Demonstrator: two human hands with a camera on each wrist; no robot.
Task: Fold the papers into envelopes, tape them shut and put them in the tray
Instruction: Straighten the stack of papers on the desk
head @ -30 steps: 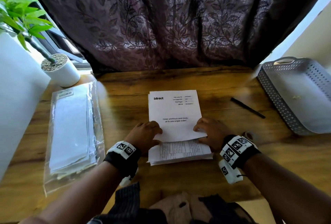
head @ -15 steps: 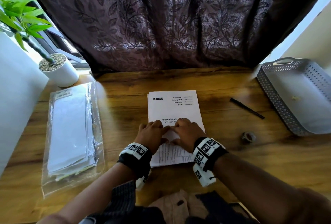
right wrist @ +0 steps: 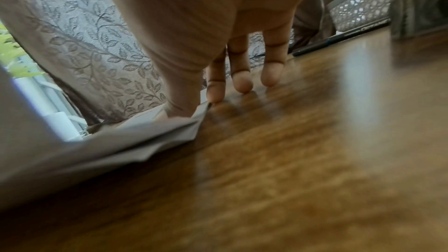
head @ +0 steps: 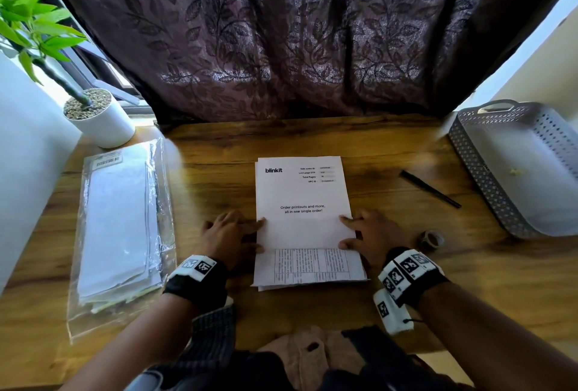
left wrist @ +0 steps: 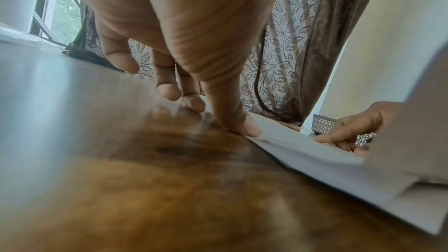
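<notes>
A stack of white paper (head: pixel 303 221) headed "blinkit" lies at the middle of the wooden table; a strip printed with a table shows across its near end. My left hand (head: pixel 233 234) rests at the stack's left edge with straight fingers. In the left wrist view its thumb (left wrist: pixel 242 127) presses the paper's edge (left wrist: pixel 303 147). My right hand (head: pixel 369 234) lies at the right edge. In the right wrist view its thumb sits on the paper (right wrist: pixel 157 131) and its fingertips (right wrist: pixel 242 81) touch the table. The grey perforated tray (head: pixel 481 178) stands at the far right.
A small tape roll (head: pixel 431 239) lies just right of my right hand, and a black pen (head: pixel 428 189) lies beyond it. A clear plastic bag of white sheets (head: pixel 122 228) lies at the left. A potted plant (head: pixel 100 118) stands at the back left; a dark curtain hangs behind the table.
Half a second ago both hands were together on the middle of the paper; they have slid apart to its left and right edges. The paper has stayed in place.
</notes>
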